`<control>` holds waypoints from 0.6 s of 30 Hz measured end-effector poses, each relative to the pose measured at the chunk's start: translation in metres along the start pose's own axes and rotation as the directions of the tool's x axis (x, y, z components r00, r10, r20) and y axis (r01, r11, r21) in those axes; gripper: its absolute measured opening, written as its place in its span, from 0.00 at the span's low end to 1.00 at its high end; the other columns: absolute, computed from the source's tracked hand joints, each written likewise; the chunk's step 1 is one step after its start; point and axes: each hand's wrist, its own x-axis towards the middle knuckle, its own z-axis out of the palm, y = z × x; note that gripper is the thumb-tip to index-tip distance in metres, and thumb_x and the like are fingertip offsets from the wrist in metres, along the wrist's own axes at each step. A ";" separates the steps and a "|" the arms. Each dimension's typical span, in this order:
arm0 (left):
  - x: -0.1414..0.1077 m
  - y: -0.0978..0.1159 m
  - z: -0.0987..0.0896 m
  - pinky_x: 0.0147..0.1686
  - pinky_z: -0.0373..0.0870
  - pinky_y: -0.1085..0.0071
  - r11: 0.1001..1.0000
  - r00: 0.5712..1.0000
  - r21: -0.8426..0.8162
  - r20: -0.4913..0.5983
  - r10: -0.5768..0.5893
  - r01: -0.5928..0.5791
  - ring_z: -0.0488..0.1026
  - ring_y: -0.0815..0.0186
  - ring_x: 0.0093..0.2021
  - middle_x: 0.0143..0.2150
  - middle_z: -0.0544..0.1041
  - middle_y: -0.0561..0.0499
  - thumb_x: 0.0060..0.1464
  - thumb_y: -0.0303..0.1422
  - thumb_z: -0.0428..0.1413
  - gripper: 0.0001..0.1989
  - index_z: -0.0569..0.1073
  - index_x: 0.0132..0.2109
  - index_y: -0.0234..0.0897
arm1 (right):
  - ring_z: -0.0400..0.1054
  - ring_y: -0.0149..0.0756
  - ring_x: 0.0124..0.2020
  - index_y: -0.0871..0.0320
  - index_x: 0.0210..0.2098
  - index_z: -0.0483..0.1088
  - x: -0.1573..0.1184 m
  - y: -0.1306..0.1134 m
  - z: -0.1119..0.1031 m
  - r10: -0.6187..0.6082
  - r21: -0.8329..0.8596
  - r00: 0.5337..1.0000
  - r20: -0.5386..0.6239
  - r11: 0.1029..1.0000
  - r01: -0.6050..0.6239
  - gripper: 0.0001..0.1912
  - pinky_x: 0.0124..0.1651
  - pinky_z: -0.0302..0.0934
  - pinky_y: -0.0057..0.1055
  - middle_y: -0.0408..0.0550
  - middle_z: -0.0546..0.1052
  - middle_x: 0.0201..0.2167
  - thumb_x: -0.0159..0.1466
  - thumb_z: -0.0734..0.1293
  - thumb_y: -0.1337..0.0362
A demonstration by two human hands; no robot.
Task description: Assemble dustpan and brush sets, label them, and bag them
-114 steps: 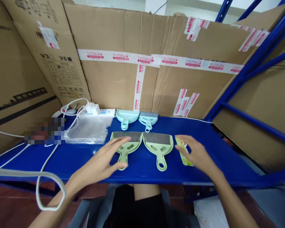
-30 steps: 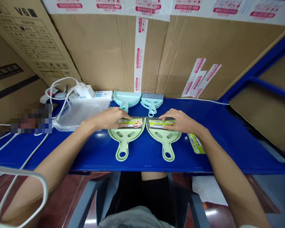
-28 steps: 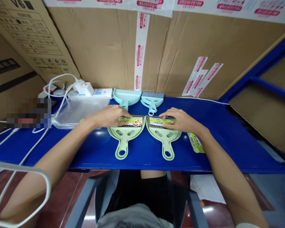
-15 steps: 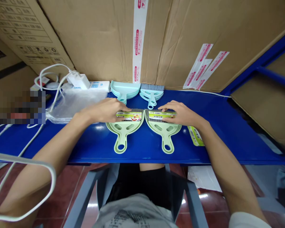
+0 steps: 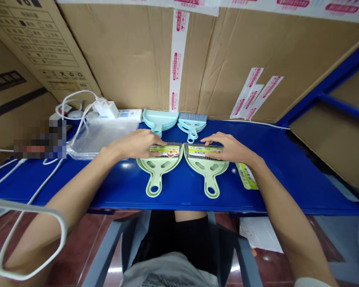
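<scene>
Two light green dustpans lie side by side on the blue table, each with a matching hand brush nested in it and a printed label strip across the bristles. My left hand (image 5: 140,144) grips the outer side of the left dustpan and brush set (image 5: 154,175), its fingers over one end of the label (image 5: 171,150). On the other side, my right hand (image 5: 227,146) holds the right dustpan and brush set (image 5: 211,175) at its outer edge, fingertips on that label (image 5: 199,151). The inner corners of the two sets meet. Both handles point towards me.
Behind stand stacked pale blue dustpans (image 5: 160,116) and blue brushes (image 5: 192,123). Clear plastic bags (image 5: 107,133), a power strip (image 5: 131,115) and white cables lie left. A yellow-green label card (image 5: 247,176) rests by my right forearm. Cardboard (image 5: 131,59) walls the back.
The view has tipped slightly upward, so everything sits a little lower in the picture. My hands stay on the two green sets, which keep their places.
</scene>
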 end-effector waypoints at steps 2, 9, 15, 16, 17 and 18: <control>0.000 0.000 0.003 0.42 0.76 0.63 1.000 1.000 -0.004 -0.026 0.017 -0.017 0.86 0.51 0.45 0.51 0.88 0.42 0.64 0.39 0.62 0.18 0.85 0.57 0.40 | 0.74 0.50 0.53 0.51 0.60 0.79 0.000 0.001 0.000 0.002 0.012 1.000 0.008 1.000 -0.002 0.27 0.57 0.66 0.46 0.50 0.84 0.51 0.66 0.75 0.48; 0.003 0.004 0.005 0.44 0.77 0.65 1.000 0.999 -0.003 -0.042 0.013 -0.014 0.86 0.54 0.47 0.53 0.87 0.44 0.65 0.37 0.60 0.17 0.85 0.57 0.42 | 0.74 0.51 0.53 0.52 0.60 0.79 0.001 -0.001 0.002 0.005 -0.008 1.000 0.030 1.000 -0.004 0.26 0.57 0.66 0.47 0.51 0.84 0.51 0.65 0.74 0.49; 0.003 0.004 0.003 0.46 0.79 0.62 1.000 0.997 0.011 -0.079 0.026 -0.025 0.86 0.52 0.48 0.55 0.87 0.42 0.68 0.39 0.59 0.17 0.85 0.56 0.38 | 0.76 0.49 0.53 0.54 0.59 0.79 0.000 0.006 0.002 0.026 0.008 0.995 -0.098 1.000 -0.025 0.23 0.59 0.67 0.48 0.54 0.83 0.51 0.70 0.70 0.51; 0.003 0.004 0.003 0.46 0.79 0.63 1.000 0.994 0.018 -0.108 0.025 -0.023 0.86 0.53 0.47 0.53 0.87 0.42 0.69 0.39 0.58 0.16 0.85 0.55 0.38 | 0.76 0.49 0.53 0.54 0.58 0.79 0.000 0.008 0.002 0.030 -0.002 0.992 -0.122 1.000 -0.030 0.21 0.59 0.68 0.48 0.54 0.83 0.51 0.71 0.68 0.52; 0.003 0.004 0.003 0.46 0.79 0.64 1.000 0.989 0.024 -0.144 0.023 -0.019 0.86 0.54 0.45 0.51 0.88 0.42 0.70 0.39 0.57 0.16 0.86 0.53 0.38 | 0.76 0.49 0.53 0.54 0.56 0.80 0.001 0.009 0.003 0.027 -0.013 0.990 -0.137 0.999 -0.029 0.19 0.60 0.67 0.49 0.54 0.83 0.51 0.72 0.67 0.53; 0.004 0.005 0.003 0.45 0.78 0.64 0.999 0.983 0.029 -0.184 0.020 -0.015 0.86 0.55 0.44 0.49 0.88 0.42 0.71 0.39 0.56 0.16 0.86 0.51 0.39 | 0.76 0.49 0.54 0.54 0.54 0.81 0.002 0.010 0.004 0.018 -0.020 0.990 -0.141 1.000 -0.021 0.18 0.61 0.67 0.50 0.54 0.84 0.52 0.73 0.65 0.54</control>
